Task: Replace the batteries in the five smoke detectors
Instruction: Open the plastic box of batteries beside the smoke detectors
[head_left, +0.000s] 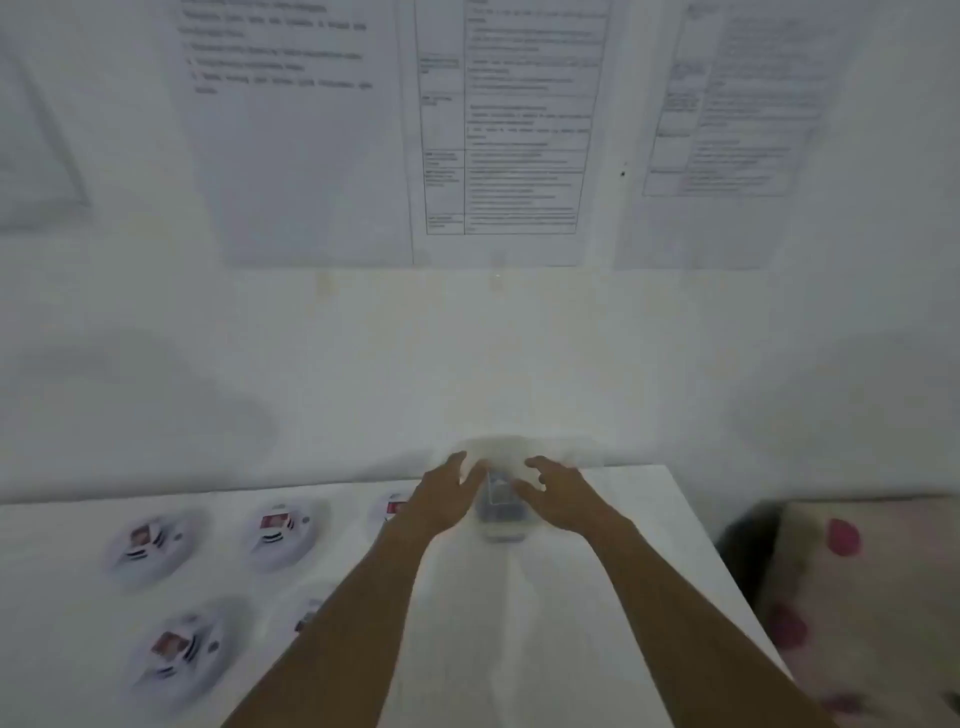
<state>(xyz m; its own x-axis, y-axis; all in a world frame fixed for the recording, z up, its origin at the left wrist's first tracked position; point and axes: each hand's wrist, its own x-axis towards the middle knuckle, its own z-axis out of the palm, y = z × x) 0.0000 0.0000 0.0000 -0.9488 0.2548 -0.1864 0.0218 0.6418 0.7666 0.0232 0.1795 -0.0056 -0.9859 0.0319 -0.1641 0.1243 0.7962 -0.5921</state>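
Note:
The view is motion-blurred. Several round white smoke detectors with red labels lie on the white table (571, 623): one at the far left (150, 540), one beside it (283, 527), one in front (179, 649). Two more are partly hidden, one behind my left hand (392, 509) and one behind my left forearm (311, 613). A small clear plastic box (501, 512) with dark contents stands near the table's far edge. My left hand (441, 499) and my right hand (558, 496) flank it with fingers spread. Whether they touch the box I cannot tell.
The table's far edge meets a white wall with printed sheets (498, 130) taped on it. Off the table's right edge lies pale fabric with pink spots (857, 597), with a dark gap between it and the table.

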